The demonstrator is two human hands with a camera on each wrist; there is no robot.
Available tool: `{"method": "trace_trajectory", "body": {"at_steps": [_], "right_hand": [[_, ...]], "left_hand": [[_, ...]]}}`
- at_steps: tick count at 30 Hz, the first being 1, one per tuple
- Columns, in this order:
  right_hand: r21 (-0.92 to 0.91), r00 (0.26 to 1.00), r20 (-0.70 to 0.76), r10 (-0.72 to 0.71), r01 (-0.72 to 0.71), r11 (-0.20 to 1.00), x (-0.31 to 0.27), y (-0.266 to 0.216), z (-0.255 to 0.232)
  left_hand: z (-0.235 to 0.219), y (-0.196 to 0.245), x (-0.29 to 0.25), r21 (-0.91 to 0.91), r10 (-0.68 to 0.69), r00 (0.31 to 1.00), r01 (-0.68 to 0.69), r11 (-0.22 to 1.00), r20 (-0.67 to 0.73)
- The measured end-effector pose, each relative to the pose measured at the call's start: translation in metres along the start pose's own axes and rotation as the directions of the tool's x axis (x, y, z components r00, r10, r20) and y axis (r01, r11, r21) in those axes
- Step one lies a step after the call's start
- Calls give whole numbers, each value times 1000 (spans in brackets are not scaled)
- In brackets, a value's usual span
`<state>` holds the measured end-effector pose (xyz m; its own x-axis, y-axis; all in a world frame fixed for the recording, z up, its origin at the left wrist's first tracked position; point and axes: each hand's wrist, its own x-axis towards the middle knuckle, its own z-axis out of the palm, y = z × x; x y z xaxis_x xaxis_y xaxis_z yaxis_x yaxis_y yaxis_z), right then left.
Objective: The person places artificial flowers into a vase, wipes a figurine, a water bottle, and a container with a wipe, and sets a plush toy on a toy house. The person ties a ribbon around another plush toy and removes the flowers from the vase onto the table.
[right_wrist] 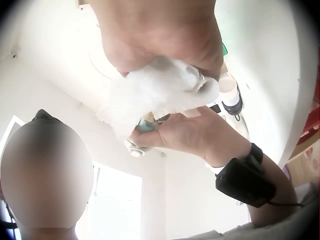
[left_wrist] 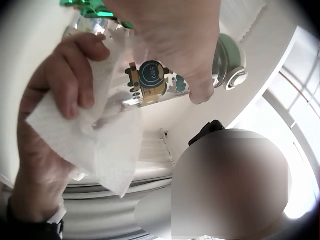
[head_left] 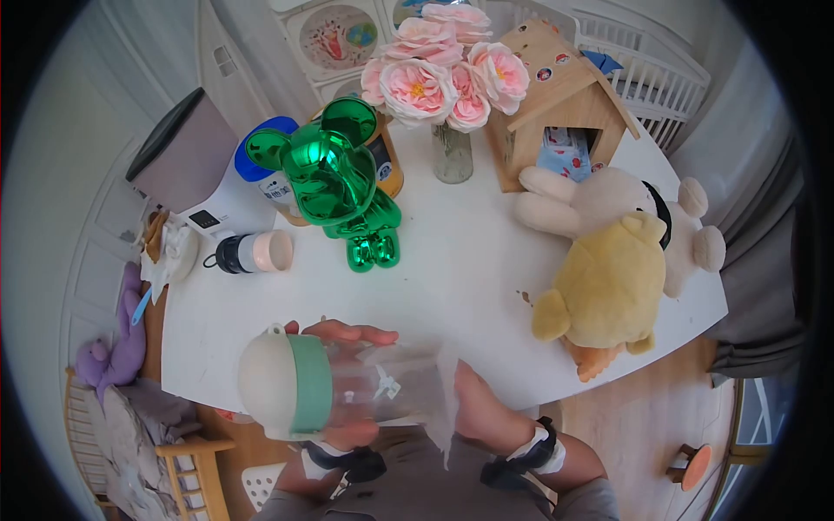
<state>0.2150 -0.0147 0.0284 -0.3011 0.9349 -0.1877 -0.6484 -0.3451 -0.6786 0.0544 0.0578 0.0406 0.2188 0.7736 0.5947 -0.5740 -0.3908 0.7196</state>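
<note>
A clear water bottle [head_left: 373, 386] with a green collar and a cream lid [head_left: 268, 382] lies sideways over the table's near edge. My left hand [head_left: 352, 332] grips it close to the collar, fingers on the far side and thumb on the near side. In the left wrist view a printed cartoon vehicle [left_wrist: 150, 82] shows on the bottle's wall. My right hand [head_left: 486, 408] is at the base end, its fingers curled round a white wipe [left_wrist: 117, 155] pressed against the bottle. The wipe hangs down in loose folds and hides part of the base.
On the white table [head_left: 460, 286] stand a shiny green bear figure [head_left: 334, 182], a small cup-like container [head_left: 261, 252], a vase of pink flowers [head_left: 452, 152] and a wooden house [head_left: 556, 104]. A yellow plush toy [head_left: 612, 282] leans on a cream plush [head_left: 608, 195] at the right.
</note>
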Motion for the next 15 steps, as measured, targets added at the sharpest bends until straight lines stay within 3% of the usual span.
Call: {"method": "trace_trajectory", "body": {"at_steps": [1,3,5,6,8,9,11,12,14,15], "right_hand": [[-93,998,-54,-33,28,995,0,-3,3],[-162,997,-45,-69,61,985,1,3,3],[23,974,-195,-114,120,992,2,11,7],[22,974,-197,-116,123,992,0,10,6],[-405,939,-240,-245,132,905,-3,7,7],[-406,940,-237,-244,132,904,-4,6,10],[-415,859,-123,-496,410,812,-3,3,16],[-415,860,-122,-496,409,812,-2,5,17],[-604,735,-26,-678,529,596,-1,8,18],[-605,735,-23,-678,529,594,-2,5,17]], "left_hand": [[-3,1,3,117,106,980,-126,985,167],[-5,4,4,88,126,967,-148,985,223],[-1,8,-2,142,86,985,-107,984,147],[1,8,-6,139,86,985,-107,984,148],[8,4,-11,170,95,994,-86,982,-45],[17,5,-11,172,98,994,-88,981,-46],[36,9,-8,343,51,973,30,939,-225],[37,8,-7,344,52,973,30,939,-226],[36,4,-4,270,-4,957,86,959,-289],[35,3,-3,269,-2,957,83,960,-291]]}}
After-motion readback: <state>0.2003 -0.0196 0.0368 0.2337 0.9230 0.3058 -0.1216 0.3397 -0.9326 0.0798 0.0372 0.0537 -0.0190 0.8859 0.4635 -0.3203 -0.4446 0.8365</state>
